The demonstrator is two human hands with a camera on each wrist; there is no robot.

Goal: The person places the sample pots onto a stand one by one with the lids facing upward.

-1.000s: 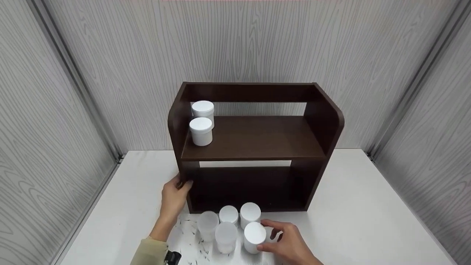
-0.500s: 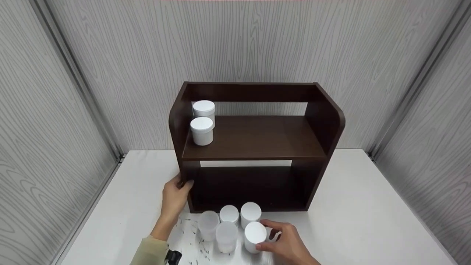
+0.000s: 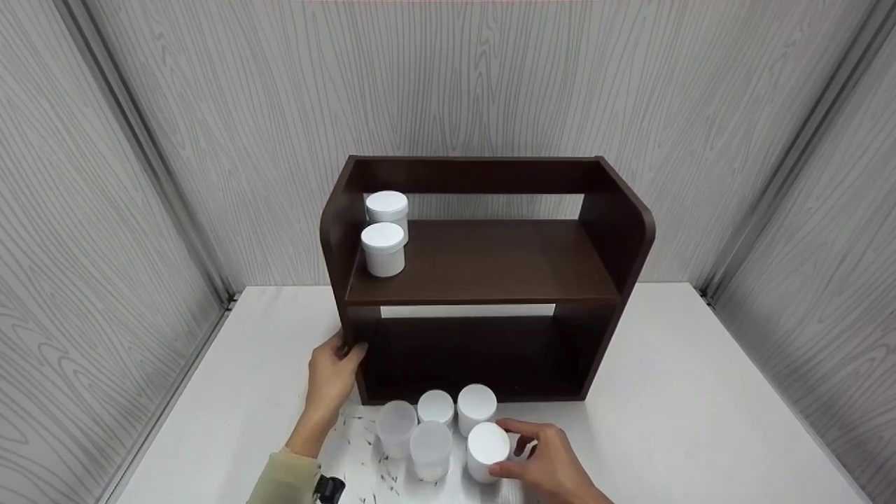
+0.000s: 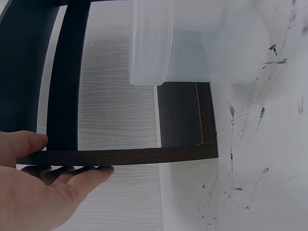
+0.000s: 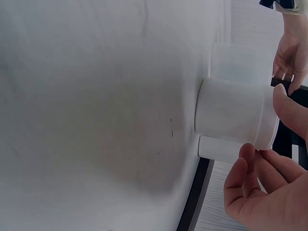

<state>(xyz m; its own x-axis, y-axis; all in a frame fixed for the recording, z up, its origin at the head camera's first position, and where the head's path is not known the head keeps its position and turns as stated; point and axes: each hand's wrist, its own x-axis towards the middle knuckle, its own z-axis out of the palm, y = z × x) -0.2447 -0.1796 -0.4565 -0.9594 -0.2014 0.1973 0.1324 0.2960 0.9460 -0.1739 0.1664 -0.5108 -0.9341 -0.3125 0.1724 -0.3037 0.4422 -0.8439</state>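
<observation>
My left hand [image 3: 332,378] grips the left side panel of a dark brown two-tier shelf [image 3: 490,269]; the left wrist view shows the thumb on one face and the fingers under the other. My right hand [image 3: 549,458] pinches a white lidded jar [image 3: 488,451] near its lid, thumb on one side and fingers on the other. In the right wrist view, that jar [image 5: 231,108] stands upright on the table. Beside it are two more white jars, one at the back [image 3: 477,407] and a smaller-looking one [image 3: 435,407], plus two translucent jars [image 3: 430,451].
Two white lidded jars, a front one [image 3: 383,253] and a rear one [image 3: 387,205], stand at the left end of the upper tier. Dark scuff marks spot the white table [image 3: 700,420] at the front left. Grey wood-grain panels [image 3: 462,77] enclose the back and sides.
The jar in my right hand has shifted very slightly to the right. My left hand keeps its hold on the shelf panel.
</observation>
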